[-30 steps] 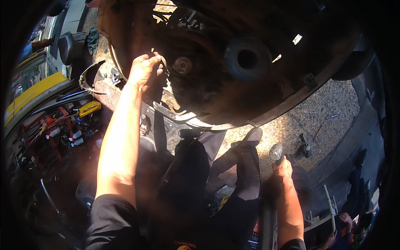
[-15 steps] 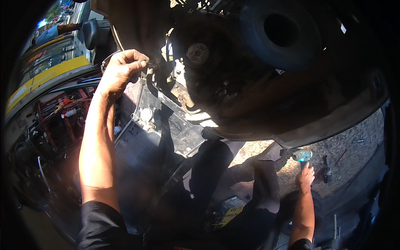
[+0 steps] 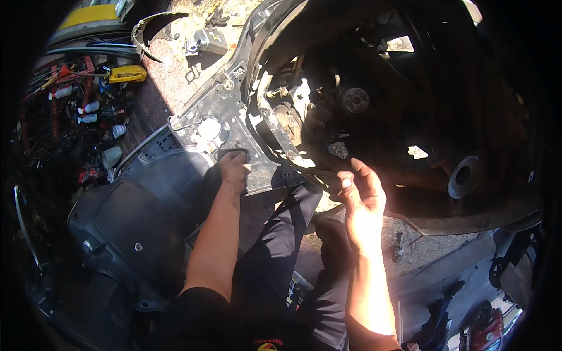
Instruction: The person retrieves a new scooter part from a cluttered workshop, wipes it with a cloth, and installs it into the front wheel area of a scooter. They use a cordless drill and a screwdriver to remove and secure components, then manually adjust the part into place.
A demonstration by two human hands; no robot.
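Note:
My left hand [image 3: 234, 169] has its fingers curled at a small dark patch on the grey metal panel [image 3: 199, 146]; what they grip is hidden. My right hand [image 3: 362, 202] is raised palm up beneath the large dark, rusty car-body shell [image 3: 439, 99], thumb and fingertips drawn together around something too small to make out. A pale curved bracket [image 3: 269, 111] lies along the shell's opening, above and between my hands. The blue power tool from before is not visible in either hand. Below the panel sits a dark molded plastic piece [image 3: 132, 228].
At left are a red rack [image 3: 55, 99] crowded with tools and bottles, and a yellow plastic item [image 3: 127, 74]. A curved trim piece [image 3: 146, 35] and a metal canister [image 3: 209, 41] lie behind the panel. A tool [image 3: 399, 245] lies on the right floor; a person's leg shows lower right.
My left hand moved from the shell's edge down onto the panel. My right hand rose toward the shell and no longer shows the blue power tool. The view has shifted.

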